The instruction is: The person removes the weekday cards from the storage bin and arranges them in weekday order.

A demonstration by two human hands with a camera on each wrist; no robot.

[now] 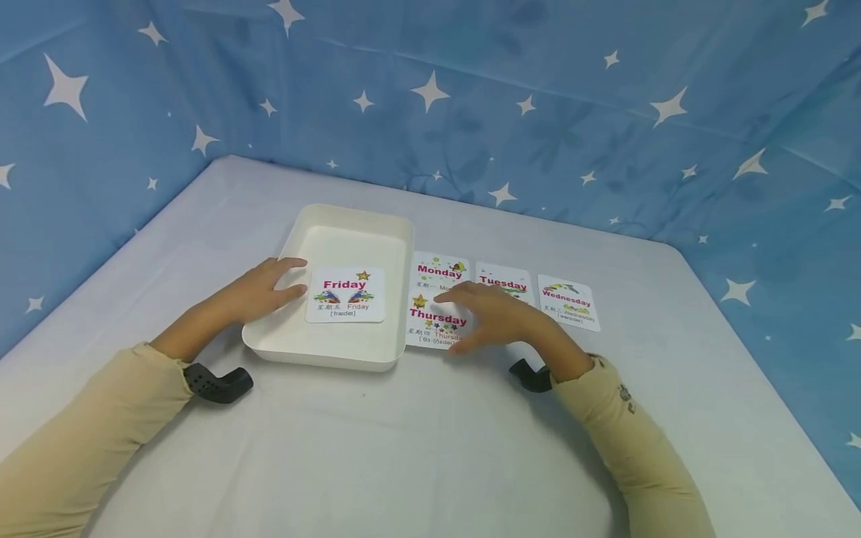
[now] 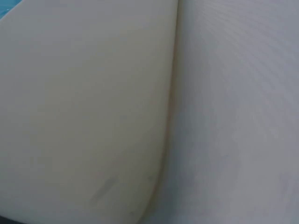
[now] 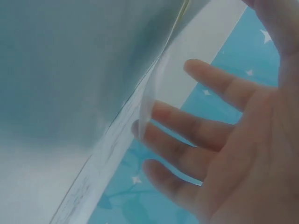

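Note:
A white tray (image 1: 356,359) lies on the table, and a Friday card (image 1: 346,308) rests inside it. My left hand (image 1: 258,293) reaches over the tray's left wall, thumb and forefinger apart, their tips just left of that card. To the tray's right, a Thursday card (image 1: 430,336) sits below a Monday card (image 1: 430,270). My right hand (image 1: 494,317) hovers over the Thursday card and partly hides a Tuesday card (image 1: 501,273). In the right wrist view its fingers (image 3: 182,156) are spread, with a pale thin edge overlapping two tips.
A Wednesday card (image 1: 570,305) lies at the right end of the row. White cloth (image 1: 377,456) covers the table. Blue star-patterned fabric (image 1: 471,90) hangs behind it and at both sides. Each wrist wears a black camera mount (image 1: 218,385).

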